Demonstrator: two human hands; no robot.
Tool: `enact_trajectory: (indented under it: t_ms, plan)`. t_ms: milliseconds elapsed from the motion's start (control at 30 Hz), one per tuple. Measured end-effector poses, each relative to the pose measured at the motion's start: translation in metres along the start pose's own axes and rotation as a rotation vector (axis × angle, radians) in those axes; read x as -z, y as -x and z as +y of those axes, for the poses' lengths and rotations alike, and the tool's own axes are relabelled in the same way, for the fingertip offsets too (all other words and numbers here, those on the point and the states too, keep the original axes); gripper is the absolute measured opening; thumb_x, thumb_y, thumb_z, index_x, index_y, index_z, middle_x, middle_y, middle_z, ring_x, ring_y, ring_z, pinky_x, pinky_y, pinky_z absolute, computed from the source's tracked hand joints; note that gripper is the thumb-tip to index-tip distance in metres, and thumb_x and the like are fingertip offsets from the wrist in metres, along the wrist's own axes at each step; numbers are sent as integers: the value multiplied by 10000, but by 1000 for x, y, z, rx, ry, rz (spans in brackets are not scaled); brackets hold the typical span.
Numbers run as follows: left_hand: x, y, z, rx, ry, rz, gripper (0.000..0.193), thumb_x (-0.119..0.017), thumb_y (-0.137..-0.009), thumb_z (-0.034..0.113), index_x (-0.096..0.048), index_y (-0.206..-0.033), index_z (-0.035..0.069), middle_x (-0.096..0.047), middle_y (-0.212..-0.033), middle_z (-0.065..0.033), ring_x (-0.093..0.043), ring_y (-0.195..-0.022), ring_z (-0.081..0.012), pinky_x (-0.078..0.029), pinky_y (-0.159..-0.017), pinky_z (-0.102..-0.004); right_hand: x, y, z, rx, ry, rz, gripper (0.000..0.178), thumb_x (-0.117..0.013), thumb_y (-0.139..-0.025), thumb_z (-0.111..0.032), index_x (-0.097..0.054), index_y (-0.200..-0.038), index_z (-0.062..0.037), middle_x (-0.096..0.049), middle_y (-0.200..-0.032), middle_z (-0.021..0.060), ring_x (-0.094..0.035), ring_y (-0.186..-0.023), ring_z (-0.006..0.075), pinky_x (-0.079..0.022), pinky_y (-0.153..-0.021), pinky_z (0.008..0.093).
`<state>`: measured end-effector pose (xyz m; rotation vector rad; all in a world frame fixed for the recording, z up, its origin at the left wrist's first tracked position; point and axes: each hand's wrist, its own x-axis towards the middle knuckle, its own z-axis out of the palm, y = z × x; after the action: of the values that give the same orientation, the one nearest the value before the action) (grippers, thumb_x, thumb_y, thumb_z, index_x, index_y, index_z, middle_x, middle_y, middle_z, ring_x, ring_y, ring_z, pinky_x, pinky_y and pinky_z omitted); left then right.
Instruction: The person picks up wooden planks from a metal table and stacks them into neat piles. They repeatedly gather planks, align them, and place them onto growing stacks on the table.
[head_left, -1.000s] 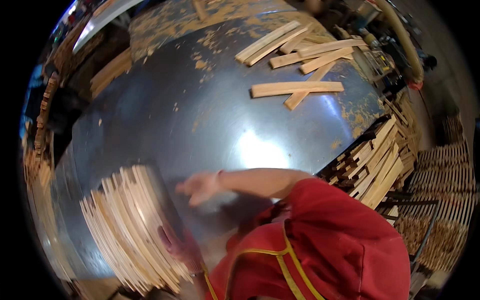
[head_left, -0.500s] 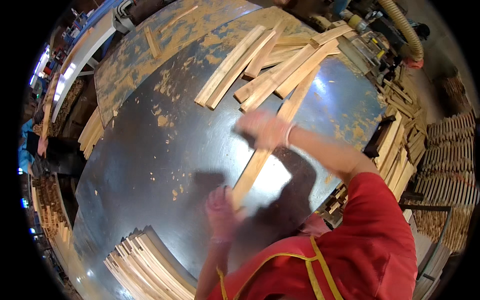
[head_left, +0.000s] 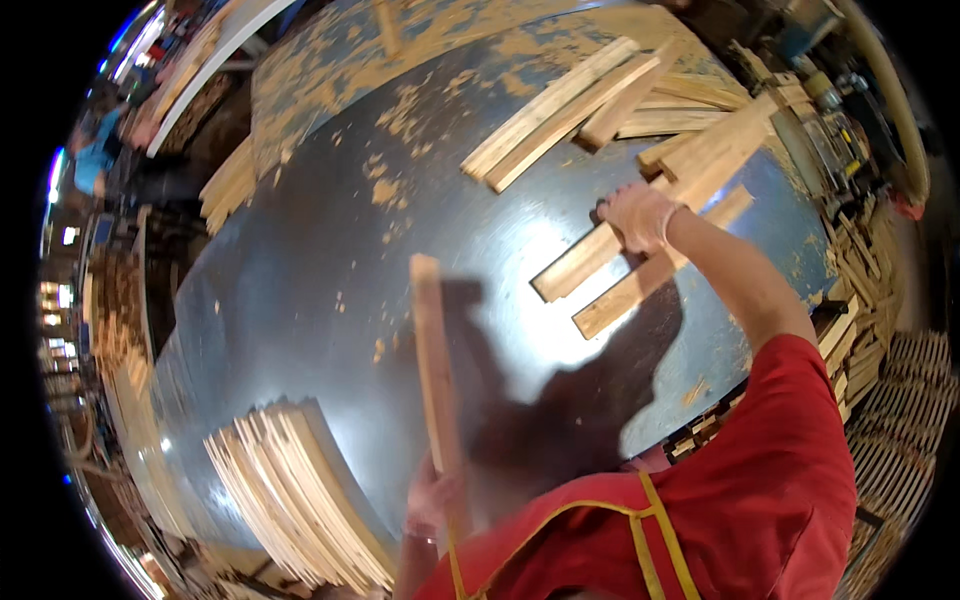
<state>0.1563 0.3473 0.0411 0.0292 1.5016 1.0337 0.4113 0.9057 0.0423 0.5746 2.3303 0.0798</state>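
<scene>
Close to my body, my left hand [head_left: 432,498] grips the lower end of a wooden slat [head_left: 430,350]. That slat points away from me over the metal table [head_left: 300,300], its far end raised. My right hand [head_left: 640,217] reaches forward with its fingers closed over a second slat [head_left: 575,267], which slants across the tabletop. Just nearer to me, another slat [head_left: 625,302] lies almost parallel, passing under my right wrist. Beyond the right hand, overlapping slats [head_left: 720,150] form a loose pile. Two long slats [head_left: 560,110] rest side by side to its left.
A row of curved slats [head_left: 290,490] stands close together at the near left. Sawdust [head_left: 385,190] and chips are scattered over the table. Machinery with a hose [head_left: 885,90] is at the far right, above stacked offcuts [head_left: 860,260]. At far left is a person in blue [head_left: 95,160].
My left hand has drawn its slat left and toward me, turning it more upright. My right hand has let go of that slat and moved right onto another. The whole view has shifted.
</scene>
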Motion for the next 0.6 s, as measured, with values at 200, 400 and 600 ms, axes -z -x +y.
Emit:
enact_trajectory:
  t_ms: [200, 400, 600]
  plan:
    - [19, 20, -13, -188, -369, 409, 523, -698, -937, 70, -647, -1457, 43, -699, -1151, -81, -688, -949, -218, -574, -809, -347, 86, 42, -150, 244, -495, 176, 881, -849, -826, -289, -480, -1622, -207, -699, -1361, 183, -670, -1249, 399, -544, -1078, 477]
    - [171, 85, -120, -814, -1318, 1099, 554, -821, -814, 199, -696, -1348, 117, -683, -1219, -152, -655, -1167, -391, -539, -961, -516, 178, 48, -299, 363, -809, 531, 841, -779, -849, -268, -482, -1632, -184, -731, -1263, 200, -709, -1162, 385, -552, -1045, 443]
    - [212, 138, -142, -568, -1193, 1190, 851, -887, -824, 304, -517, -1555, 74, -622, -1437, -195, -608, -1307, -418, -485, -1109, -520, 232, 32, -410, 548, -1643, 660, 589, -757, -987, -319, -579, -1491, -71, -742, -1120, 123, -717, -1016, 208, -578, -935, 356]
